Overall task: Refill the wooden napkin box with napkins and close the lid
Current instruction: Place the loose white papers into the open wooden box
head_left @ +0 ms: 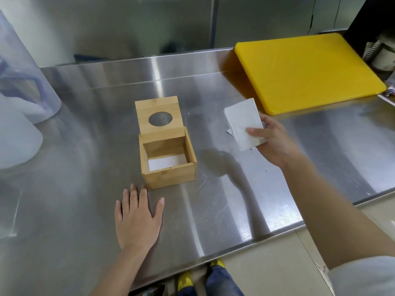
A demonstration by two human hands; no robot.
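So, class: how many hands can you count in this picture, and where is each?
2. The left hand lies flat on the steel table, just in front of the open wooden box. The right hand is raised right of the box, gripping a stack of napkins.

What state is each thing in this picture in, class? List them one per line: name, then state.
wooden napkin box: open, something white lying at the bottom
lid: raised, standing up behind the opening
napkins: stacked, held above the counter
right hand: gripping the napkins
left hand: empty, flat on the counter, just in front of the box
yellow cutting board: lying flat, bare
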